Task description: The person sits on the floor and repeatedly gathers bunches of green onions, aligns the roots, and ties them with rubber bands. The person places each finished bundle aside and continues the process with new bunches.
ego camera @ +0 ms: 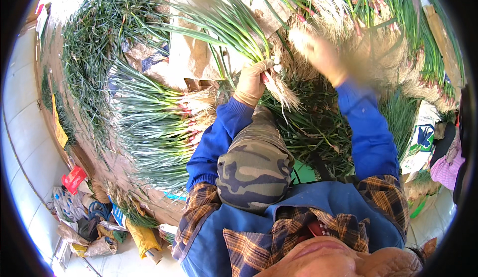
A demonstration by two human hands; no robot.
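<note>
My left hand (254, 80), in a thin pale glove, grips a small bunch of green onions (257, 55) close to the root end. Its leaves fan out to the upper left, and its pale roots (281, 92) hang to the lower right, with reddish skin at the base. My right hand (317, 51) is motion-blurred and raised beside the roots of more onions (332, 12); its fingertips are too blurred to show whether anything is between them. Left of my left hand lies a row of onion bunches (160, 127), roots facing me.
Loose green leaves (108, 27) form a heap at the upper left, and more leaf litter (317, 124) lies below my hands. Rooted onions (422, 68) line the right side. A printed white sack (420, 135) is at the right; bags and cloths (97, 217) sit lower left.
</note>
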